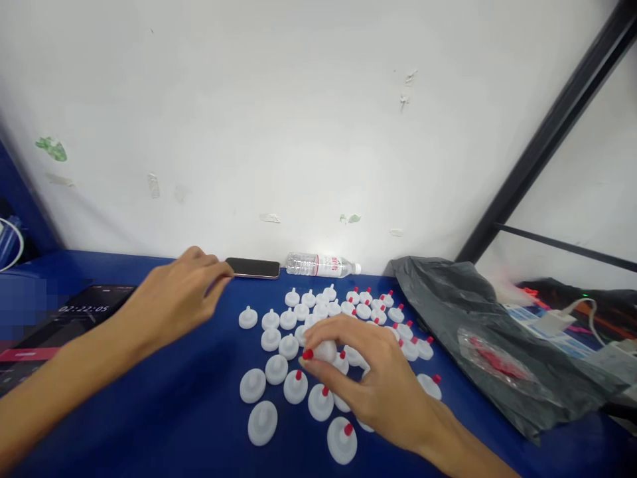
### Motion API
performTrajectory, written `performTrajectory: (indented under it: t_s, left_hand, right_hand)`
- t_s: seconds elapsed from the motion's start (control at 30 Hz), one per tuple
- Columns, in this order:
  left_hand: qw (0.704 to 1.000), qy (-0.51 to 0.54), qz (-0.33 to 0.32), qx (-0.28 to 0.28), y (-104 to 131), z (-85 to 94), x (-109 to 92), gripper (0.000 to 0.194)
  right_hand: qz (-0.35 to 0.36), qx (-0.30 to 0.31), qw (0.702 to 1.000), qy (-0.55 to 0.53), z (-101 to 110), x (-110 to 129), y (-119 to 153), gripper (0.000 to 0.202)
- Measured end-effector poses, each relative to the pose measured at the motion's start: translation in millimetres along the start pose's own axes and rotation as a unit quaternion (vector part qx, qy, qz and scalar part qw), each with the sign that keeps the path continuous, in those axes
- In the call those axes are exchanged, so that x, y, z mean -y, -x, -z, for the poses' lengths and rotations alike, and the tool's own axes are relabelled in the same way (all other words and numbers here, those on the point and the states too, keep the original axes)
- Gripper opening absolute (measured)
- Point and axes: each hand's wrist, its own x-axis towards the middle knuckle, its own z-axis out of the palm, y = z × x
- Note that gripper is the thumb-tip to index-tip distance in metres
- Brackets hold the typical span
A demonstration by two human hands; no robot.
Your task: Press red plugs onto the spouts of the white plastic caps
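My right hand (373,372) pinches a white plastic nozzle cap (326,352) between thumb and fingers; its small red tip points left. Under and around this hand lie many similar round white caps on the blue table. Those on the right, such as one front cap (342,441), carry red tips. Several on the left, such as a bare cap (262,423), show plain white spouts. My left hand (182,295) is raised left of the caps, fingers curled together near the end of a dark phone (253,267). Whether anything sits between those fingertips is hidden.
A clear plastic bottle (321,265) lies against the white wall. At the right, a small bag of red pieces (497,358) rests on a dark grey plastic bag (448,312). Another phone (74,309) showing a timer is at the left, partly behind my left forearm.
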Motion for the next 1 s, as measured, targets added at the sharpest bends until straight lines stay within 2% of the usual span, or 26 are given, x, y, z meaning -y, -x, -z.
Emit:
performTrajectory:
  t_s: [0.07,0.13,0.23,0.4,0.6,0.8,0.93,1.0]
  left_hand:
    - [0.997,-0.043,0.04,0.045,-2.0,-4.0,24.7,0.035]
    - [0.993,-0.067,0.061,0.069,0.6,-9.0,39.7,0.039]
    - [0.99,-0.081,0.076,0.084,4.9,-16.9,47.4,0.044]
    - [0.984,-0.062,0.086,0.144,-2.2,-26.3,50.1,0.034]
    - [0.983,-0.049,0.081,0.16,-4.9,-31.6,47.2,0.029]
    - [0.987,-0.039,0.087,0.131,-4.8,-29.3,40.0,0.02]
    - [0.989,0.002,0.11,0.1,-6.8,-16.7,25.2,0.024]
    - [0.989,0.081,0.106,0.062,-5.8,-9.2,11.2,0.027]
  right_hand:
    - [-0.012,0.057,0.998,-0.017,1.5,5.0,1.5,0.012]
    - [0.013,0.114,0.993,-0.017,0.3,8.7,3.4,0.013]
    - [0.04,0.162,0.986,0.011,-4.6,9.9,5.8,0.012]
    - [0.065,0.213,0.973,0.052,-9.7,2.8,6.9,0.014]
    - [0.084,0.199,0.973,0.079,-5.1,3.7,4.6,0.025]
    - [0.174,0.243,0.947,0.118,-14.0,1.2,7.9,0.038]
    - [0.174,0.205,0.961,0.071,-17.5,-1.0,9.4,0.035]
    - [0.16,0.156,0.973,0.051,-15.8,-0.7,8.4,0.028]
